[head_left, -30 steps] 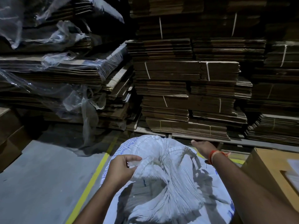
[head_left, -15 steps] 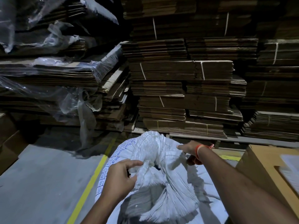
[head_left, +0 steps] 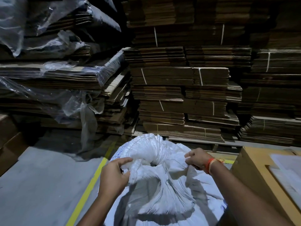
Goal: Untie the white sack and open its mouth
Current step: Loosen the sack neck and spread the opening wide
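Stacked flattened cartons (head_left: 179, 88) are filling the far wall; the white sack (head_left: 162, 190) is standing near, its gathered mouth between both hands, left hand (head_left: 114, 175) and right hand (head_left: 197, 158) each pinching opposite folds, equally close.

The sack (head_left: 162, 190) looks woven plastic, matt, pleated; behind it, rough brown cardboard stacks (head_left: 187, 95); glossy clear film (head_left: 78, 105) at their left.
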A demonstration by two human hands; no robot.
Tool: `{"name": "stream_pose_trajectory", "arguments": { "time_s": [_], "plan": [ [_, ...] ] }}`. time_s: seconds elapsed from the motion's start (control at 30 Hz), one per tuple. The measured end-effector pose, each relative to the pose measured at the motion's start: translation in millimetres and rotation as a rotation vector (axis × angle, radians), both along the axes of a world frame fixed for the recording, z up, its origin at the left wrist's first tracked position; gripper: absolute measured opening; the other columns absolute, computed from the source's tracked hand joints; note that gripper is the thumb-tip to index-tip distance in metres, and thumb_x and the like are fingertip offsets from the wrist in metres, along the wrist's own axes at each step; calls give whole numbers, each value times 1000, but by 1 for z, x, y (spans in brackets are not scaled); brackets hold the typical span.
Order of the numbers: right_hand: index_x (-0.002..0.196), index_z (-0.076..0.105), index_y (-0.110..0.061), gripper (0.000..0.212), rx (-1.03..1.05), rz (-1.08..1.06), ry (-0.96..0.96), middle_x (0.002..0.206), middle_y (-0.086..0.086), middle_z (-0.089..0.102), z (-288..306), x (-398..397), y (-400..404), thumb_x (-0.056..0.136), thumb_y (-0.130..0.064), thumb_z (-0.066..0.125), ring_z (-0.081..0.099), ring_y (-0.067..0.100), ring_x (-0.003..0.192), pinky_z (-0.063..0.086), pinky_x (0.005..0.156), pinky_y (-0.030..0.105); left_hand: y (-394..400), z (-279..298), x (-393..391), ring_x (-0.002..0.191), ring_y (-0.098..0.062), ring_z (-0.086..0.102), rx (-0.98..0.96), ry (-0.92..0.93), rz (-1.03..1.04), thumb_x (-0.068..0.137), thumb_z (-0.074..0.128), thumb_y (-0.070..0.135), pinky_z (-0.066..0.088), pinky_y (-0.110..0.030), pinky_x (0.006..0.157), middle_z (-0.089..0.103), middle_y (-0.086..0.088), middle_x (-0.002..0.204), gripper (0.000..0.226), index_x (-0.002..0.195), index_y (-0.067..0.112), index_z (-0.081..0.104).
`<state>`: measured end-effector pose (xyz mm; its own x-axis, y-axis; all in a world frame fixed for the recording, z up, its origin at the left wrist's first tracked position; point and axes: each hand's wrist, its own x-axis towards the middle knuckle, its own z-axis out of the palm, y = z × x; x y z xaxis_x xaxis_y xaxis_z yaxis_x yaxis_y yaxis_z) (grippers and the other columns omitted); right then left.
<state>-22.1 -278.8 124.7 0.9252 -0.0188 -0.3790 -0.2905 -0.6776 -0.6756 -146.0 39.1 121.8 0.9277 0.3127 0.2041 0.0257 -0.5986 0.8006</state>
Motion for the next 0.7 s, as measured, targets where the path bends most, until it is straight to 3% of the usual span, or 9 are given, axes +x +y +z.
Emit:
{"name": "stream_pose_trajectory", "arguments": {
  "time_s": [0.07,0.17,0.27,0.43,0.57,0.7],
  "plan": [
    [96,79,-9,26,-161,47,-66,73,3,70,9,-14,-16,71,-5,82,60,14,60,48,52,23,10,-4,0,49,-2,57,39,28,64,81,80,11,39,-10,50,77,10,82,36,110,32,83],
    [93,83,-12,35,-296,30,-117,100,-1,78,18,-37,-43,59,-12,87,70,17,89,61,79,36,28,-9,-1,57,-12,63,50,83,140,80,74,5,46,-26,55,77,0,73,44,115,29,82],
    [103,81,-15,34,-339,-6,-141,114,-1,75,21,-62,-71,70,-12,86,67,14,97,59,84,33,48,-10,0,71,-22,68,81,107,192,81,78,9,51,-33,67,81,-9,81,41,118,25,81],
    [126,72,-18,46,-427,-27,-133,125,1,72,17,-99,-108,81,-12,79,67,12,101,55,82,23,90,-1,4,80,-37,75,151,145,254,78,77,5,50,-38,70,70,-9,68,43,119,20,81],
    [126,71,-18,46,-405,-8,-74,135,4,69,7,-122,-133,81,-13,78,63,21,122,51,106,36,139,6,7,68,-34,70,184,165,289,77,76,2,51,-38,67,74,-10,69,48,121,20,80],
    [143,58,-17,70,-313,-18,9,149,-1,58,-11,-132,-138,77,-14,83,53,18,139,40,117,34,161,3,6,67,-29,71,240,173,242,77,80,3,51,-37,64,76,-8,70,49,124,18,79]
  ]
}}
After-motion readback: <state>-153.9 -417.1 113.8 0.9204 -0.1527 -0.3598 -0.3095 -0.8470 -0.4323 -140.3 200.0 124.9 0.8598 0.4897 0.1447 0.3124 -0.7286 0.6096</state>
